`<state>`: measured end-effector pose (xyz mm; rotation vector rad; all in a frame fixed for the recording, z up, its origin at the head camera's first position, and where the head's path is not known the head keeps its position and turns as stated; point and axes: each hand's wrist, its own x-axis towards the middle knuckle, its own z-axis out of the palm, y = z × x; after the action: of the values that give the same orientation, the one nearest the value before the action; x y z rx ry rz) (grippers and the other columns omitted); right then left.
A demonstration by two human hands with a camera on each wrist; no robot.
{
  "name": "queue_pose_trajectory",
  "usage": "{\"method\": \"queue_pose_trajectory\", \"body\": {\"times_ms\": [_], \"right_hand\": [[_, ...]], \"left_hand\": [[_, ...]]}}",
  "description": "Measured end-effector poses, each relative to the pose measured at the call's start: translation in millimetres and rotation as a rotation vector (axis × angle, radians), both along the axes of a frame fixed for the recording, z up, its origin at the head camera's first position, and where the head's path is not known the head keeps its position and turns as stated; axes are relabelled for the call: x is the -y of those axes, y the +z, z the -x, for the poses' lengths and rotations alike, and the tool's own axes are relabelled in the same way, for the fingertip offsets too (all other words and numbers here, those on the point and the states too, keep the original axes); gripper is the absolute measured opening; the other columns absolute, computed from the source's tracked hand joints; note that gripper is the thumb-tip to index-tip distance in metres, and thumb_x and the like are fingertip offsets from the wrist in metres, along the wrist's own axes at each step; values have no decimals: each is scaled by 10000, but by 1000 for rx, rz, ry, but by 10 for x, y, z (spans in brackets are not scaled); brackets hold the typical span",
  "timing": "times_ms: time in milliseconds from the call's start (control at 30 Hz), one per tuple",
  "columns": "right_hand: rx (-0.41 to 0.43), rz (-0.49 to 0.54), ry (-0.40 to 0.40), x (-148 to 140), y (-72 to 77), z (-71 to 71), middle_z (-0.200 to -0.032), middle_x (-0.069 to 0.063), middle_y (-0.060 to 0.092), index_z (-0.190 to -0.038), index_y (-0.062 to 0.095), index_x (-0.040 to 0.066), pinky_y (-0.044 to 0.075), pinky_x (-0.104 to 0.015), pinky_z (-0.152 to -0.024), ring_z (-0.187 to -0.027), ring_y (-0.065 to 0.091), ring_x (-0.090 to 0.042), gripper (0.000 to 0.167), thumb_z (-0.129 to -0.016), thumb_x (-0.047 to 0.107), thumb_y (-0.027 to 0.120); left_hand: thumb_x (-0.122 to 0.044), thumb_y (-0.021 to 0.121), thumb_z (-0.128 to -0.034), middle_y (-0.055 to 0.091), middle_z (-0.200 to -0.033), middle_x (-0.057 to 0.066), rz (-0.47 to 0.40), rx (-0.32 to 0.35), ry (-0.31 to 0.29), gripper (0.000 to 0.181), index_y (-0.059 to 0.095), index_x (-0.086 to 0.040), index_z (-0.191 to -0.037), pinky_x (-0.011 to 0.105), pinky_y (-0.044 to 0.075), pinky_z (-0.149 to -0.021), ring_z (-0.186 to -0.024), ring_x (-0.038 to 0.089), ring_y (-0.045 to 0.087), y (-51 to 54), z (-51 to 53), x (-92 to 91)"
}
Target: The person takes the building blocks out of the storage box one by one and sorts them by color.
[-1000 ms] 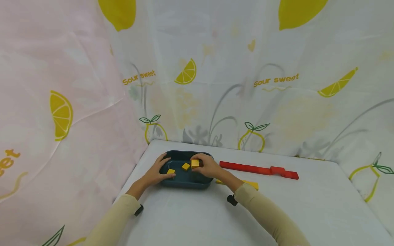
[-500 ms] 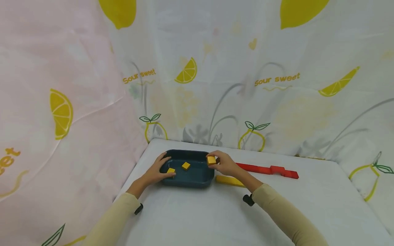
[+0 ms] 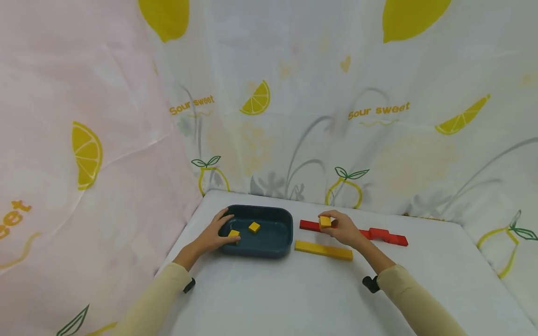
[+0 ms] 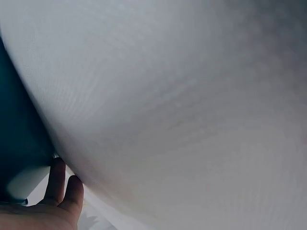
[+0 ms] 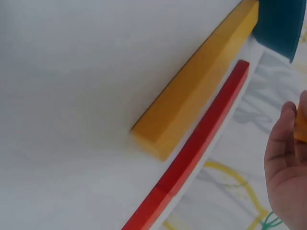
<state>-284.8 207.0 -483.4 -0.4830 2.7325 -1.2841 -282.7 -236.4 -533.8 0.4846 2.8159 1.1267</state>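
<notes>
My right hand pinches a yellow block between thumb and fingers, raised over the left part of a row of red blocks. In the right wrist view, only an edge of that yellow block shows. My left hand holds the left end of a dark teal tray, its fingers at the rim. Two more yellow blocks lie in the tray: one block near the middle, another block beside my left thumb. The left wrist view shows two fingers against the tray's side.
A row of yellow blocks lies right of the tray, in front of the red row. One red piece stands higher than its neighbours. White cloth covers the table. Lemon-printed curtains hang behind and at the left.
My right hand has carried the yellow block out of the tray to the right, over the red row. The left hand stays at the tray's left end.
</notes>
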Motion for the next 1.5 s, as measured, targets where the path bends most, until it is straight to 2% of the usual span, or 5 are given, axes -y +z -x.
{"method": "queue_pose_trajectory", "body": {"times_ms": [167, 400, 1000, 1267, 1500], "right_hand": [[55, -16, -45, -251, -15, -34, -1284, -173, 603, -1316, 610, 52, 587, -299, -714, -863, 642, -224, 455, -886, 135, 737], [164, -53, -130, -492, -125, -127, -1271, -178, 606, -1340, 596, 90, 589, -305, -739, -894, 621, -224, 494, -883, 195, 751], [116, -147, -185, -875, -297, -327, -1232, -211, 614, -1296, 600, 18, 593, -321, -733, -900, 582, -225, 474, -875, 171, 754], [134, -92, -192, -989, -364, -384, -1233, -192, 589, -1270, 614, 15, 604, -336, -760, -1006, 607, -297, 459, -869, 181, 763], [145, -84, -157, -1036, -405, -361, -1194, -164, 600, -1225, 648, 38, 583, -276, -718, -938, 580, -236, 454, -836, 218, 799]], "left_hand": [[-503, 765, -813, 104, -1659, 130, 8, -26, 5, 904, 375, -93, -1518, 663, 248, -1143, -1502, 405, 167, 40, 46, 12], [-498, 759, -821, 99, -1657, 139, 27, -8, 4, 904, 365, -85, -1522, 669, 258, -1134, -1495, 420, 179, -17, 23, 36], [-503, 746, -832, 99, -1657, 140, 33, -4, 3, 878, 385, -78, -1510, 668, 252, -1138, -1496, 418, 178, -17, 19, 20], [-513, 746, -827, 99, -1660, 125, 3, -6, 0, 869, 396, -99, -1506, 669, 249, -1139, -1499, 408, 175, -21, 21, 7], [-519, 745, -825, 98, -1658, 133, 6, 0, -2, 874, 397, -96, -1505, 669, 248, -1140, -1498, 413, 175, -14, 28, 9]]}}
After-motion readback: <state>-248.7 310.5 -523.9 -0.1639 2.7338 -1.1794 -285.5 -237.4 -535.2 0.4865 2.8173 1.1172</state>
